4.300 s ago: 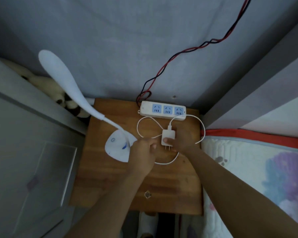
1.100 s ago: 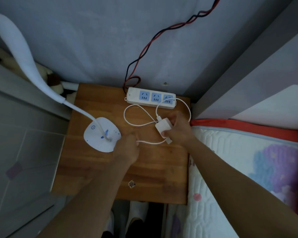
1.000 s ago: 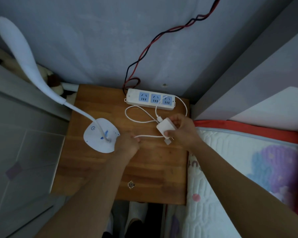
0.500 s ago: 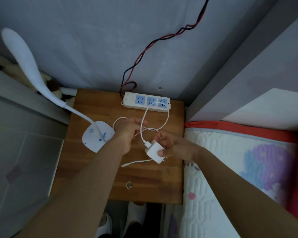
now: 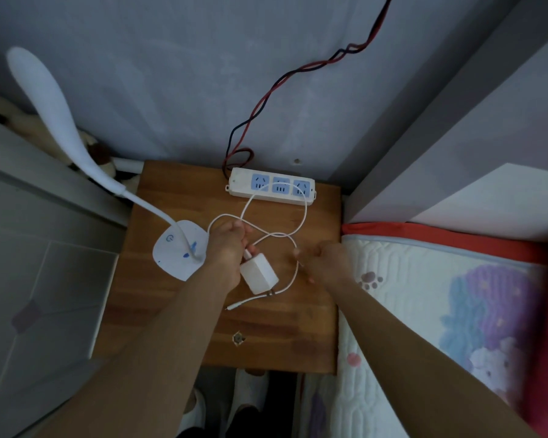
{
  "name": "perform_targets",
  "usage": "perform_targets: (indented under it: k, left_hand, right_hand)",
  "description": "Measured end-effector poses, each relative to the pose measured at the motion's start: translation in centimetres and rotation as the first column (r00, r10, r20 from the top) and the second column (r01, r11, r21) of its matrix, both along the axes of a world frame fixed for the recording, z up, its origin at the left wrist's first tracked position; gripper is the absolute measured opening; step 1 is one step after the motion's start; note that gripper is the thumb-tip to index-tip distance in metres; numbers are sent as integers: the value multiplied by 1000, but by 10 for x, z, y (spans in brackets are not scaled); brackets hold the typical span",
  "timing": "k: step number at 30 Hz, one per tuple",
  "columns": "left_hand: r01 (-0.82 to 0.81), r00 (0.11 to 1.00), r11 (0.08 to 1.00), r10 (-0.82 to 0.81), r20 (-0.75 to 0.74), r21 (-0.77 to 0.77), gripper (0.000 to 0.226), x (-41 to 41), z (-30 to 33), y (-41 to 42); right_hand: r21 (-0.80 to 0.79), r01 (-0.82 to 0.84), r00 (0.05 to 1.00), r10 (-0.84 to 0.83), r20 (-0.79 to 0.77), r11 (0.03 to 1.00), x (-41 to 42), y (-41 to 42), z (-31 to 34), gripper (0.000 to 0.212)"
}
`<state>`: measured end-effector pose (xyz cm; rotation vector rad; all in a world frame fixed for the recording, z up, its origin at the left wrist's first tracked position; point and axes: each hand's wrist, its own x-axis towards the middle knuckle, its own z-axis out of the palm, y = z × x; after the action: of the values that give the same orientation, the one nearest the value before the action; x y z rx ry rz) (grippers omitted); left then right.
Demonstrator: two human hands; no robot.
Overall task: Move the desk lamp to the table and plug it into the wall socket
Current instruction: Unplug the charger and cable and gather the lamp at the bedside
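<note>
The white desk lamp stands on the small wooden table, its base at the left and its long head arching up to the left. My left hand grips the white cable where it enters the white plug adapter, and the adapter hangs just below my fingers with its prongs pointing toward me. My right hand is closed, pinching the same cable further along. The cable's free end lies loose on the wood. A white and blue power strip lies at the table's back edge, with its sockets showing no plug.
Red and black wires run from the strip up the grey wall. A bed with a patterned mattress borders the table on the right. A grey cabinet stands at the left, with a plush toy behind it. Feet in slippers show below the table.
The adapter has passed from my right hand to my left. My right hand has let it go, shifted right and closed on the cable. The cable loops have been rearranged.
</note>
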<state>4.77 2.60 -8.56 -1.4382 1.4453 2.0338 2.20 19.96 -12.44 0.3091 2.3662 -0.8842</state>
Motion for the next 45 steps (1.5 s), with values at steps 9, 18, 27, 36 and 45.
perform_targets:
  k: [9,18,27,36,45]
  left_hand:
    - [117,991,991,-113,65,-64,15,9,-7,-4]
    - [561,825,821,-565,-8,-101,40,21,-4,5]
    - [495,861,854,-507,-37,-160,28,14,4,-9]
    - [461,870,887,-455,-187,-15,46,9,26,-18]
    - [405,839,884,-461,-290,-232,18,-4,54,-27]
  right_hand:
    - [-223,147,989,-145,25,964,-3,-14,3,28]
    - [-547,688,721,-358,594,477,-28,-16,50,7]
    - [-436,-87,991,35,-126,896,-51,-24,45,37]
    - [-525,-240,966,255,-45,817,-59,-51,53,23]
    - [-550,-304,953,244,-181,778,-72,-32,106,9]
